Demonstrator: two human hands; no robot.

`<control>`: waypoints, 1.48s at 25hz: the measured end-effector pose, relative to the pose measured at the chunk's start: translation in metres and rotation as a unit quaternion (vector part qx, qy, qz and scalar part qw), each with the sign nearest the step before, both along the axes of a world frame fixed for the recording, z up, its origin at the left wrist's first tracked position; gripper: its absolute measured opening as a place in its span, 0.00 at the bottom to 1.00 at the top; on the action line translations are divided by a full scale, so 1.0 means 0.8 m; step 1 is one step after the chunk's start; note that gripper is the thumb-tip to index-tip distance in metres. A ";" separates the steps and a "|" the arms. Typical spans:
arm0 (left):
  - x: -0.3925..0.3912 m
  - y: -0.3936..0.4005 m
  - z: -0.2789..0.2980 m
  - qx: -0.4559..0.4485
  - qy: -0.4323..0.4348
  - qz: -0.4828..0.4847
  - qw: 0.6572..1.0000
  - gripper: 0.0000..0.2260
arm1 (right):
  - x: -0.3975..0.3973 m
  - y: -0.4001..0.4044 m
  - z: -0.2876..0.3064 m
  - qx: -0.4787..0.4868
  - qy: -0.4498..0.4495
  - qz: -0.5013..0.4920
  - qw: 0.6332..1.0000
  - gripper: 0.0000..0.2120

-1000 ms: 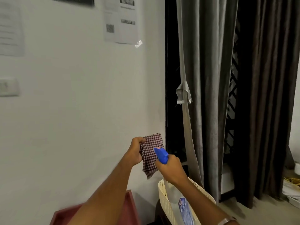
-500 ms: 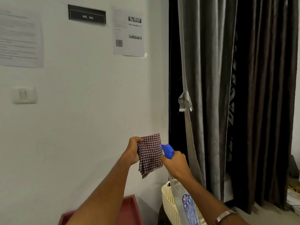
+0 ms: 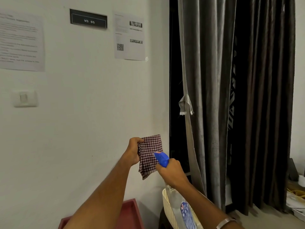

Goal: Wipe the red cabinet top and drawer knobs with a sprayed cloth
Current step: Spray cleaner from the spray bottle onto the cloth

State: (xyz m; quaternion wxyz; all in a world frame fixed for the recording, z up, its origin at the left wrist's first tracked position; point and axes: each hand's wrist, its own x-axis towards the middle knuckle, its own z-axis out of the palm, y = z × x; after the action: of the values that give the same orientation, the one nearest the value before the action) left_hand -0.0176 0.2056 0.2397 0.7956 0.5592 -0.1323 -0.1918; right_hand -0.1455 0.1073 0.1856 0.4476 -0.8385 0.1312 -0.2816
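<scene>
At the far left of the white wall [image 3: 85, 100] a printed sheet [image 3: 20, 42] is seen, with a pale switch plate [image 3: 25, 98] mounted below it. Further right a dark nameplate [image 3: 88, 18] marked "WS 05" is fixed, and beside it a second sheet with a QR code [image 3: 129, 36] is taped. Low in the view, at the bottom edge, one corner of the red cabinet top [image 3: 130, 214] is visible against the wall, partly covered by the left forearm. The left hand [image 3: 134, 151] is raised in front of the wall, and its grip is closed round the upper left edge of a checked maroon-and-white cloth [image 3: 149, 156], which hangs down from the fingers. Just to the right, the right hand [image 3: 171, 172] is wrapped round the neck of a spray bottle [image 3: 184, 210], whose blue nozzle head [image 3: 162, 158] is pointed at the cloth and overlaps its lower right part; whether contact is made cannot be told. The clear bottle body is angled down along the forearm, in front of a cream perforated basket [image 3: 166, 204]. A metal bangle [image 3: 225, 223] is worn on the right wrist. To the right, a dark opening is flanked by grey curtains [image 3: 211, 96], with a knotted tie strip [image 3: 185, 104] hanging from them.
</scene>
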 end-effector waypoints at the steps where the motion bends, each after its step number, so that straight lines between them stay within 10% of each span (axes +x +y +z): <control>1: -0.001 0.000 0.001 0.000 -0.001 0.001 1.000 0.11 | 0.001 0.000 -0.001 0.004 -0.003 -0.006 1.000 0.10; 37: -0.013 0.011 0.015 0.006 -0.010 0.002 1.000 0.10 | -0.020 -0.026 -0.019 0.014 0.021 -0.033 0.999 0.07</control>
State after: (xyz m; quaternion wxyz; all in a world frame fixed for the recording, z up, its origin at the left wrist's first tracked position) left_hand -0.0281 0.2147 0.2517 0.7910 0.5666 -0.1380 -0.1849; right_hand -0.1612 0.0864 0.1706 0.4473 -0.8329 0.1718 -0.2767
